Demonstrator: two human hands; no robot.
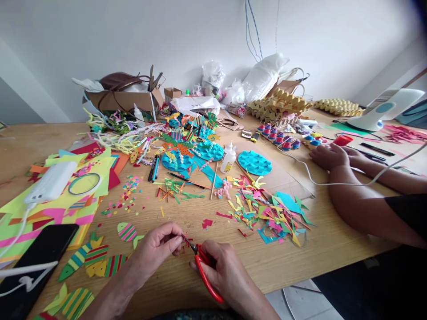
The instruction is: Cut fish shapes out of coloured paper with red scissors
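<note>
My right hand [220, 266] is closed around the handles of red scissors [208, 281], whose dark blades point up and left. The tips of the blades meet the pinched fingers of my left hand [167, 242], where a tiny piece, too small to make out, is held. Small red scraps [187, 242] lie on the table just behind the blades. To the left of my left hand are striped paper fish [126, 231], several of them near the table's front edge, and a black phone [50, 258].
Paper scraps [273, 213] spread right of centre, behind them a glue bottle [228, 159] and a blue disc [254, 163]. Coloured sheets and a white power bank [51, 180] lie left. Another person's arms [350, 191] rest at the right, near a white cable [320, 183].
</note>
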